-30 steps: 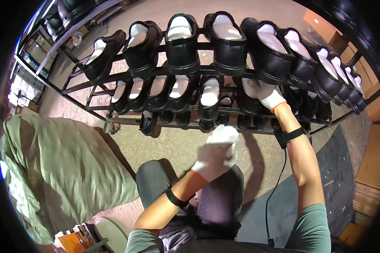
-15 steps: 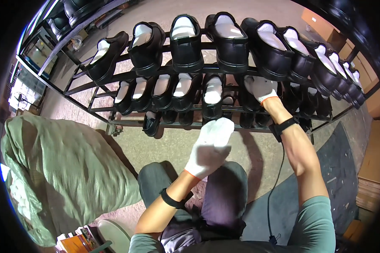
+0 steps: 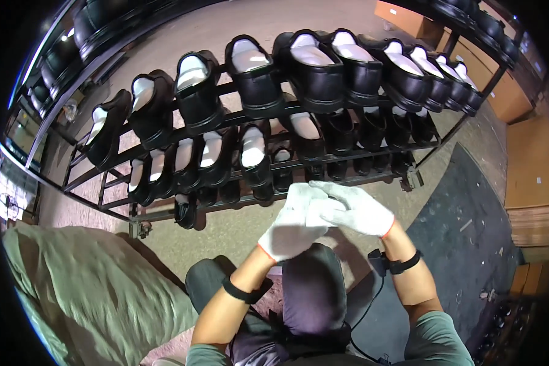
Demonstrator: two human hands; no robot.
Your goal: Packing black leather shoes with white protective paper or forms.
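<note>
My left hand (image 3: 290, 226) and my right hand (image 3: 363, 210), both in white knit gloves, meet in front of a black metal shoe rack (image 3: 244, 116). Between them is a white insole (image 3: 323, 210), partly hidden by the gloves and hard to tell from them. The left hand is closed around it from below; the right fingers pinch it from the other side. Just beyond my hands, a black shoe (image 3: 307, 146) on the middle tier has a pale lining inside. Left of it stands another black shoe (image 3: 255, 171) with a white insole.
Black shoes (image 3: 247, 85) line the upper tier, heels toward me. A large green sack (image 3: 97, 293) lies at the left. Dark matting (image 3: 463, 244) covers the floor at the right, near cardboard boxes (image 3: 531, 165). A cable (image 3: 369, 305) hangs from my right wrist strap.
My right hand has come out of a middle-tier shoe and back toward me, joining the left hand. That shoe now shows a pale lining. The view has shifted, with the rack now tilted.
</note>
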